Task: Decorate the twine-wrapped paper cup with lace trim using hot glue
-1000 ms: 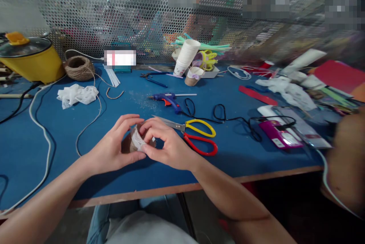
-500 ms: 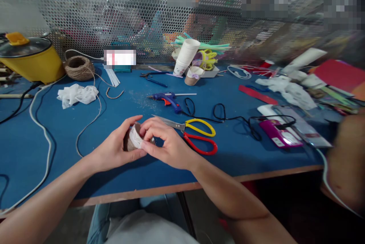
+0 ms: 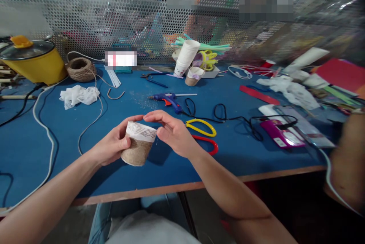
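A paper cup (image 3: 137, 152), wrapped in brown twine with a white lace band (image 3: 139, 131) round its rim, is tilted above the table. My left hand (image 3: 118, 141) grips its left side, thumb across the front. At the right of the rim is my right hand (image 3: 172, 131), its thumb against the edge and fingers curved over the far side; their exact contact is partly hidden. Behind that hand lie scissors with yellow and red handles (image 3: 203, 127), blades covered. A blue glue gun (image 3: 171, 101) with a white glue stick rests beyond.
Stacked paper cups (image 3: 186, 57) and a decorated cup (image 3: 194, 75) stand at the back. Left are a twine ball (image 3: 81, 69), white lace (image 3: 80, 96) and a yellow pot (image 3: 48, 65). A black cord reaches a purple power strip (image 3: 281, 133). Another person's arm (image 3: 346, 156) is at right.
The cup has turned from lying within both hands to more upright, showing its twine side and lace band. My right fingers have come out from its mouth to the rim.
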Tool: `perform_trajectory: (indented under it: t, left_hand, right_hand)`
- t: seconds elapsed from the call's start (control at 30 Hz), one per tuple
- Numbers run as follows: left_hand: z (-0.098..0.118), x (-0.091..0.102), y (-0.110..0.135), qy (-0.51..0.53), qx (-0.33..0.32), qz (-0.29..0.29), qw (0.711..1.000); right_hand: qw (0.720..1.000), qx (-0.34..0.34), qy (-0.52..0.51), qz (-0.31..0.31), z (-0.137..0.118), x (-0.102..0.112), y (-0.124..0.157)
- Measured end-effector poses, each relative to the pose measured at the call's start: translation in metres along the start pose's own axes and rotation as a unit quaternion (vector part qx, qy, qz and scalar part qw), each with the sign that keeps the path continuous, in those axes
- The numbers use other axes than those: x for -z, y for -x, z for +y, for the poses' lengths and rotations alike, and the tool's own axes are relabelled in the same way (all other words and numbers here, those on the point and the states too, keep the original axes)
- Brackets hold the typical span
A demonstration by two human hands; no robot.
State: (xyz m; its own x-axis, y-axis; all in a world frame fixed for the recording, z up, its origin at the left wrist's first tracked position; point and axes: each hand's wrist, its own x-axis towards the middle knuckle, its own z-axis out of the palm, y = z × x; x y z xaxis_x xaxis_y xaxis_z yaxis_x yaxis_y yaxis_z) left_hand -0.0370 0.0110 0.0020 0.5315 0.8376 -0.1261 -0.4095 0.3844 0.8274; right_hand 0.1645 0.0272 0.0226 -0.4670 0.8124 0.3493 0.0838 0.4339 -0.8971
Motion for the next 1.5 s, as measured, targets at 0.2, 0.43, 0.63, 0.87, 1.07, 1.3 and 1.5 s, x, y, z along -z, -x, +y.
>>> perform_trajectory:
  t: [0.2,0.43,0.63,0.87,1.07,1.3,1.5]
  left_hand:
    - [0.0,0.002,-0.001,0.057,-0.03,-0.031,0.997]
    - [0.0,0.006,-0.001,0.088,-0.01,-0.067,0.994]
    - [-0.001,0.004,-0.002,0.082,-0.036,-0.045,0.995]
    - [-0.002,0.006,-0.007,0.021,-0.044,0.002,0.999]
    - [0.003,0.013,-0.009,-0.229,-0.103,0.072,0.965]
    - [0.009,0.008,-0.004,-0.505,-0.29,0.156,0.798]
    - [0.007,-0.002,-0.004,-0.488,-0.285,0.151,0.811]
  right_hand:
    - [0.998,0.014,-0.041,-0.04,0.001,-0.002,0.001]
    - [0.996,-0.016,-0.072,-0.058,0.0,-0.001,0.0]
    - [0.98,-0.128,-0.147,-0.04,0.004,-0.006,-0.001]
    - [0.96,-0.181,-0.212,-0.041,0.007,-0.019,-0.001]
    - [0.975,-0.181,-0.12,0.049,0.004,-0.02,-0.002]
    - [0.983,-0.181,0.0,0.038,0.001,-0.022,0.0]
    - [0.981,-0.178,0.064,0.033,0.0,-0.028,0.003]
